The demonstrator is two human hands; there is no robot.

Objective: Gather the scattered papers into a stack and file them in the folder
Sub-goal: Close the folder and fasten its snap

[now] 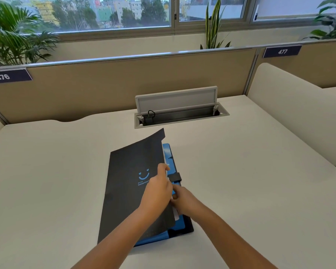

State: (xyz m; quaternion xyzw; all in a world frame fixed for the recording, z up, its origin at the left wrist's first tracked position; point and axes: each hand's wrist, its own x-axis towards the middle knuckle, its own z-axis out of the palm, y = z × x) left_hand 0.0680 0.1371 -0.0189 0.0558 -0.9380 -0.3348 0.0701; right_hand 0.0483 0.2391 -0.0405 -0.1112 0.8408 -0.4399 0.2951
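Head view: left hand (159,188) pinching folder (132,183) cover edge, right hand (184,200) beneath.

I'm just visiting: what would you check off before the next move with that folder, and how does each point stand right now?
1. Loose papers off the desk: ok, none lie scattered in view.
2. Papers inside the folder: ok, a white edge shows under the black cover.
3. Papers squared up: cannot tell, the cover and both hands hide most of them.
4. Left hand gripping the cover edge: ok, the cover is held partly lifted.
5. Right hand clear of the closing cover: not ok, it is at the folder's open edge beneath the cover.
6. Strap fastened: not ok, the folder is not yet shut.
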